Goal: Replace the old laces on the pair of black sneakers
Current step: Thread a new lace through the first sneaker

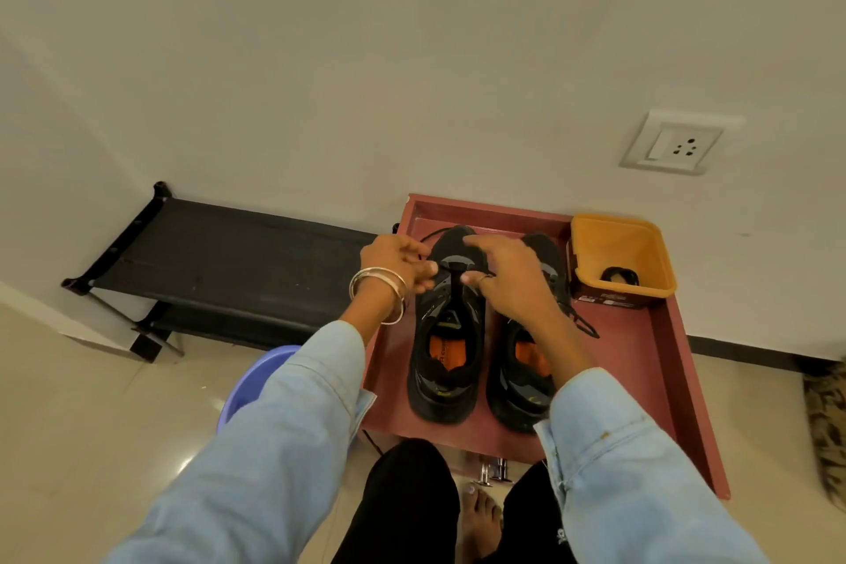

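Two black sneakers with orange insoles stand side by side, toes to the wall, on a reddish tray-like table [641, 357]. Over the forefoot of the left sneaker [446, 357] both hands meet. My left hand [398, 263], bangles on its wrist, pinches a thin black lace [430, 234] at the shoe's left side. My right hand [506, 275] pinches the lace at the shoe's right side, its forearm covering part of the right sneaker [526, 389]. A loose lace end [583, 323] trails from the right sneaker onto the tray.
An orange square tub [641, 284] with a coiled black lace [619, 276] inside sits at the tray's back right corner. A low black shoe rack [219, 261] stands to the left, a purple basin [256, 380] beneath my left arm. The wall is close behind.
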Action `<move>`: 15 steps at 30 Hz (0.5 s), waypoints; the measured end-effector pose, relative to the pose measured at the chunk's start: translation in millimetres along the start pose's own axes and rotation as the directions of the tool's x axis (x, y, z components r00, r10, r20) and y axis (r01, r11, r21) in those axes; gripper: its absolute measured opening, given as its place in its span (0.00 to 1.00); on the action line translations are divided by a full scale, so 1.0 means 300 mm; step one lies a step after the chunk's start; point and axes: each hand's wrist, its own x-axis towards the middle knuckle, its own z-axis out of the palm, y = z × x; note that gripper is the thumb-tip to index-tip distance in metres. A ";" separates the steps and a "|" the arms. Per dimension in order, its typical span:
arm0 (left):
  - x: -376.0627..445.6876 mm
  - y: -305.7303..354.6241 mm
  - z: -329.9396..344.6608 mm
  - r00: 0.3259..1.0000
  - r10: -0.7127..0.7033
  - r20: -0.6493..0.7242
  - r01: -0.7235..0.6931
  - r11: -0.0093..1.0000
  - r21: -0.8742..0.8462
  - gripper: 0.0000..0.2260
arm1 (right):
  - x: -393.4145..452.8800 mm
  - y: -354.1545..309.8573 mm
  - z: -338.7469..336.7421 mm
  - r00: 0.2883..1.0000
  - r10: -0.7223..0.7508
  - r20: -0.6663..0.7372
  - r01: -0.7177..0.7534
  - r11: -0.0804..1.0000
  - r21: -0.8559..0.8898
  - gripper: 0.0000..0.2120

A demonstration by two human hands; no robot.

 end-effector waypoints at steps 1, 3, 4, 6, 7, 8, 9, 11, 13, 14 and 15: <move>-0.002 0.012 0.013 1.000 -0.008 0.003 0.008 1.000 -0.025 0.09 | 0.001 -0.020 0.010 0.998 -0.048 0.043 0.047 0.998 0.044 0.23; -0.001 0.029 0.030 1.000 -0.018 -0.012 0.017 0.999 -0.047 0.08 | -0.002 -0.036 0.024 0.996 -0.085 0.023 0.081 0.988 0.135 0.14; 0.001 0.031 0.032 1.000 -0.020 -0.019 0.019 0.999 -0.050 0.06 | -0.006 -0.039 0.020 0.997 -0.077 -0.017 0.078 0.975 0.206 0.10; 0.009 0.022 0.032 1.000 -0.025 -0.018 0.024 0.998 -0.059 0.05 | -0.011 -0.032 0.013 0.997 -0.017 -0.076 0.038 0.959 0.282 0.07; 0.013 0.012 0.031 1.000 -0.027 -0.008 0.026 0.997 -0.066 0.04 | -0.009 -0.026 0.011 0.996 0.011 -0.087 0.014 0.961 0.276 0.06; 0.013 0.001 0.032 1.000 -0.025 0.004 0.025 0.997 -0.073 0.04 | -0.006 -0.019 0.010 0.996 0.025 -0.084 -0.003 0.967 0.256 0.06; 0.014 -0.009 0.034 1.000 -0.023 0.015 0.024 0.997 -0.075 0.05 | -0.003 -0.011 0.014 0.997 0.028 -0.067 -0.012 0.972 0.236 0.05; 0.012 -0.027 0.041 0.999 -0.018 0.033 0.020 0.998 -0.056 0.06 | -0.005 -0.003 0.026 1.000 0.006 -0.018 -0.002 0.971 0.237 0.06; 0.003 -0.034 0.052 0.998 -0.018 0.055 0.020 0.999 -0.036 0.07 | -0.010 0.004 0.045 1.000 -0.025 0.011 0.021 0.959 0.283 0.10; -0.004 -0.035 0.059 0.998 -0.024 0.063 0.026 0.999 -0.027 0.07 | -0.012 0.008 0.056 0.999 -0.034 0.010 0.030 0.953 0.300 0.11; -0.008 -0.036 0.067 0.998 -0.033 0.061 0.034 0.999 -0.019 0.08 | -0.013 0.011 0.067 1.000 -0.031 0.002 0.029 0.949 0.314 0.11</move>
